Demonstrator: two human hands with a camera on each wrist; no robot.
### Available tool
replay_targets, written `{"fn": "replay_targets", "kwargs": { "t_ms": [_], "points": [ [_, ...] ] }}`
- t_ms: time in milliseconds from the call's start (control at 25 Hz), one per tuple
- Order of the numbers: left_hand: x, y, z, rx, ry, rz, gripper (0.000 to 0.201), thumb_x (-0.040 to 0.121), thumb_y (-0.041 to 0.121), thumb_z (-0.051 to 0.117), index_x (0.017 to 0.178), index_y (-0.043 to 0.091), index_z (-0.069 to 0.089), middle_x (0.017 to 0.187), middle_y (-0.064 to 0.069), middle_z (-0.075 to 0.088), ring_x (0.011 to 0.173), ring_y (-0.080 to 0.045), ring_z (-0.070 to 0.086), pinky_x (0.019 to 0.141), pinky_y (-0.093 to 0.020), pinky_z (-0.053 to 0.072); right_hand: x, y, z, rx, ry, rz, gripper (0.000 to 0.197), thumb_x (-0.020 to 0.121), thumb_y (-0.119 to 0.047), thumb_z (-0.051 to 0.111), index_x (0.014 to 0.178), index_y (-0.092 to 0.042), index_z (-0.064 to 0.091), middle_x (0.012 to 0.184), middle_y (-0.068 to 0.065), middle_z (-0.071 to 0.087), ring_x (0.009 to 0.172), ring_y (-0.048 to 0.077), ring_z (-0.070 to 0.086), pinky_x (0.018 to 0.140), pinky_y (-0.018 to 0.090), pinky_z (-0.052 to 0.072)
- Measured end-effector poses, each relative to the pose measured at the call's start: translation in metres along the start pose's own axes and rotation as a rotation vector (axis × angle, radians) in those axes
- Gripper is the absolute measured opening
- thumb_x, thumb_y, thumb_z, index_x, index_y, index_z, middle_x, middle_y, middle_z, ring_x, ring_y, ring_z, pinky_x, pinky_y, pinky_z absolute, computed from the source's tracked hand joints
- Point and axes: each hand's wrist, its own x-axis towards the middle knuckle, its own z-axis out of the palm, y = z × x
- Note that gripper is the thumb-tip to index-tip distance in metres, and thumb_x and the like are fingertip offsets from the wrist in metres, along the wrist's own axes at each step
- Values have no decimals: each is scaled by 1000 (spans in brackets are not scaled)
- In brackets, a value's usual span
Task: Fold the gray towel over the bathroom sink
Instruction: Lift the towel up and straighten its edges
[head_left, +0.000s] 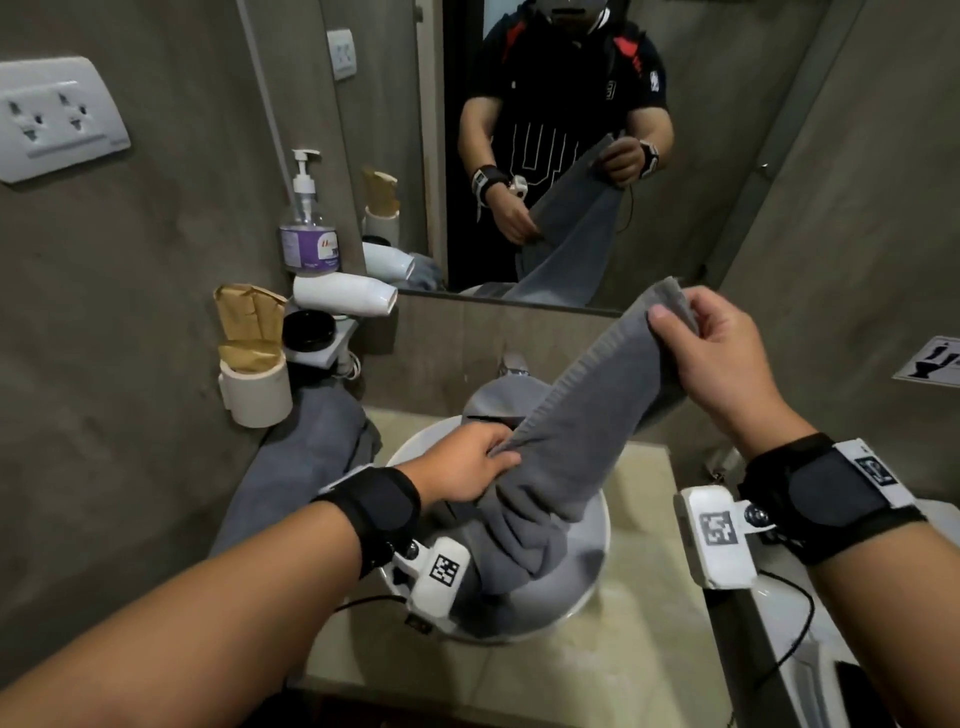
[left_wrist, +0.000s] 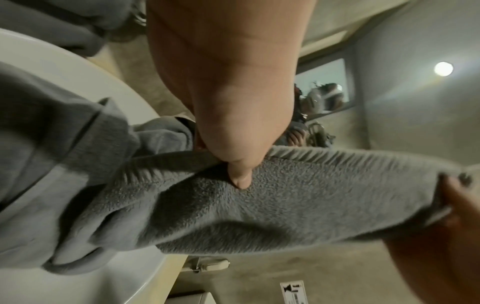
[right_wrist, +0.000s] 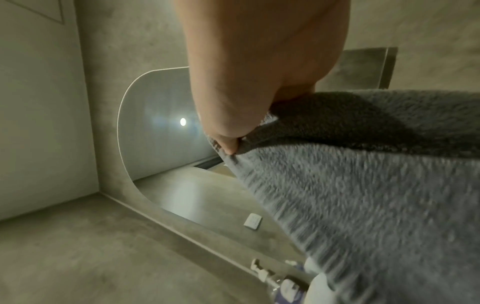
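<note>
The gray towel (head_left: 566, 436) is held stretched above the sink (head_left: 597, 540), one hemmed edge drawn taut between the two hands while the rest hangs down and lies bunched in the basin. The left hand (head_left: 462, 467) is closed on the lower end of that edge — in the left wrist view the thumb is seen pressed into the pile, with the hem pinched beneath it. The right hand (head_left: 722, 358) is closed on the upper corner, raised near the mirror (head_left: 727, 156), with the cloth pinched between thumb and fingers.

Several risks can be judged from here. The right grip is only a pinch at the very corner, so the corner could be lost if the edge is pulled tighter. The hanging bulk is crumpled, not flat — if a fold is made now, creases would likely be trapped and the edges would not meet. The heaped part could also be dragged against the faucet (head_left: 511, 364) behind it, or wetted if the basin is damp, which cannot be told. A second gray cloth (head_left: 306, 447) lies on the surface (head_left: 644, 597) to the left and could be caught up by mistake.
</note>
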Motion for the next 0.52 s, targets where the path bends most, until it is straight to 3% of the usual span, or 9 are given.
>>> {"fn": "replay_targets", "kwargs": {
  "t_ms": [40,120,200,280,400,520],
  "points": [
    [1,4,-12,-9,24,1,3,96,11,62,96,15,63,90,5,69,88,-14,63,78,-27,48,-4,8,-3,-72,16,5,12,93,-27,65,82,-21,64,74,-12,63,69,-1,54,69,27,43],
    [9,27,-50,13,91,32,15,93,3,61,96,18,62,84,10,65,81,-11,60,72,-23,45,-11,17,-4,-157,6,19,11,92,-25,67,82,-27,64,77,-13,66,72,-1,59,68,24,43],
    [20,68,-94,40,133,83,13,93,5,61,96,16,66,85,7,69,80,-10,63,74,-26,50,-14,11,-1,-126,-58,4,8,90,-32,69,87,-27,64,81,-12,68,77,0,61,69,23,44],
    [26,115,-136,82,165,147,9,93,11,64,93,19,69,87,6,73,81,-9,67,77,-28,54,-13,-9,2,-33,-175,-72,23,85,-51,69,98,-33,63,92,-18,69,85,-6,62,72,15,46],
    [25,167,-175,160,186,232,8,90,22,69,85,28,71,75,12,74,70,2,68,63,-19,55,-13,-46,12,29,-331,-210,45,74,-65,75,109,-40,61,106,-22,68,98,-7,63,76,8,45],
    [18,175,-181,216,199,257,5,89,24,71,86,28,72,72,15,74,62,6,65,58,-16,53,-11,-58,29,-104,-276,-280,19,83,-49,71,91,-33,66,85,-17,69,75,-5,62,63,15,44]
  ]
}}
